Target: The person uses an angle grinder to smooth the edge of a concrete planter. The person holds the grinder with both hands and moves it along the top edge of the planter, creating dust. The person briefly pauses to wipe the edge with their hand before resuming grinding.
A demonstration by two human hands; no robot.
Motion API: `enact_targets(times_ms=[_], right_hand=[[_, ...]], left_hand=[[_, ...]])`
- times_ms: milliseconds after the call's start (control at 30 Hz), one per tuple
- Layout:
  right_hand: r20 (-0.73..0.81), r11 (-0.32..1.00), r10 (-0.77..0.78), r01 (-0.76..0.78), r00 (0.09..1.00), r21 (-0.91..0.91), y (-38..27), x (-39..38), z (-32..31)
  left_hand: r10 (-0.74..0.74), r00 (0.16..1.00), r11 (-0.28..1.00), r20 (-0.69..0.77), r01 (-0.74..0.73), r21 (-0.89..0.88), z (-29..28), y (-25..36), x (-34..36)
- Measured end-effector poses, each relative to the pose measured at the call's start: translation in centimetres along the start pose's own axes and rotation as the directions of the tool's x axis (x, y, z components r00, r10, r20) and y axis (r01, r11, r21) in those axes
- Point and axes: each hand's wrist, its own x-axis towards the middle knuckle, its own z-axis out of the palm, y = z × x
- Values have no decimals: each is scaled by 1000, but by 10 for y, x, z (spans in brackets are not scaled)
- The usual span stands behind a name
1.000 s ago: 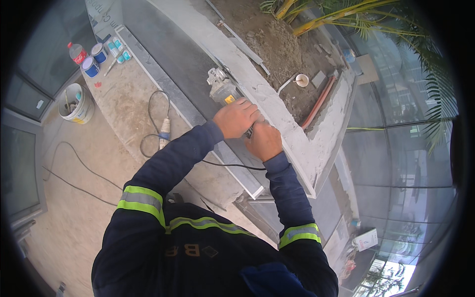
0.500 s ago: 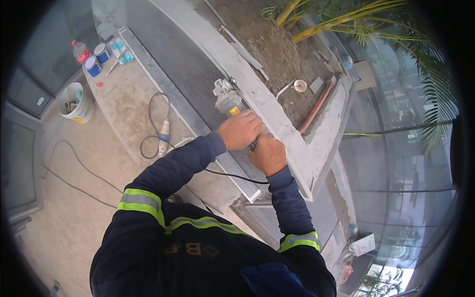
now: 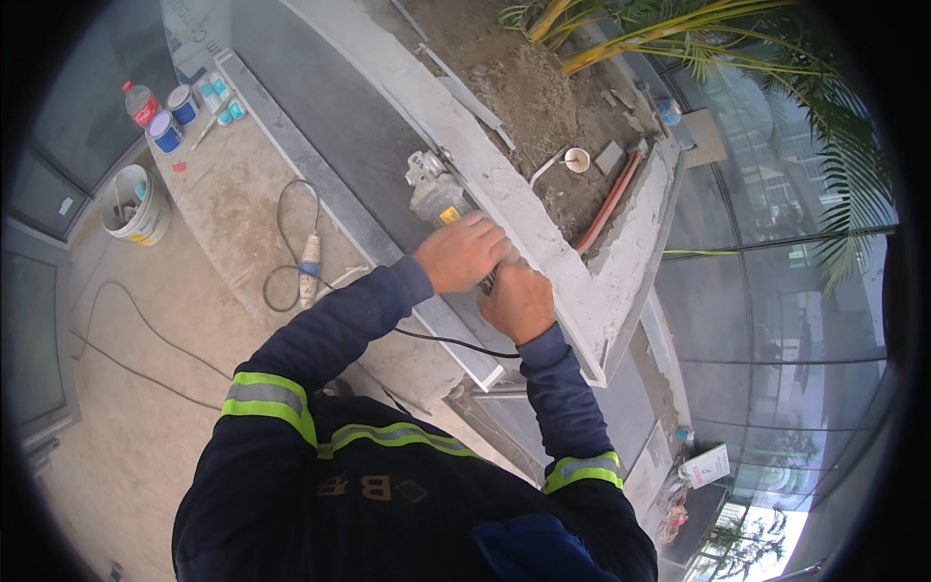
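My left hand [image 3: 464,254] is closed around the body of an angle grinder [image 3: 430,192], just behind its silvery metal head. Lower down, my right hand [image 3: 521,303] wraps round the rear of the same grinder, whose black handle shows only in part between my hands. The grinder's head lies against the inner edge of a pale stone coping [image 3: 529,242], above a dark grey slab [image 3: 330,107]. A thin disc edge seems to run along that coping; its contact is too small to make out. A black power cord [image 3: 451,341] passes under my forearms.
On the ledge at left stand blue cans [image 3: 165,134], a red-capped bottle [image 3: 142,103] and tubes [image 3: 221,97]. A white bucket [image 3: 135,206] sits on the floor. A plug connector [image 3: 309,272] joins looping cord. Right of the coping, a soil bed [image 3: 543,107] holds a paper cup [image 3: 577,160].
The whole view has shifted slightly left. Both hands keep their hold on the grinder, which stays at about the same place along the coping.
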Motion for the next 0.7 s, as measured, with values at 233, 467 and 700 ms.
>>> enact_targets(times_ms=[233, 467, 700], right_hand=[[1, 1000, 16, -16, 1000, 23, -1, 5, 0], [-118, 993, 48, -35, 992, 111, -5, 0, -2], [-156, 987, 5, 20, 988, 158, 2, 5, 1]], left_hand=[[38, 999, 998, -15, -37, 44, -2, -8, 2], [31, 999, 999, 40, -30, -23, -9, -16, 4], [20, 997, 1000, 68, -19, -18, -14, -20, 9]])
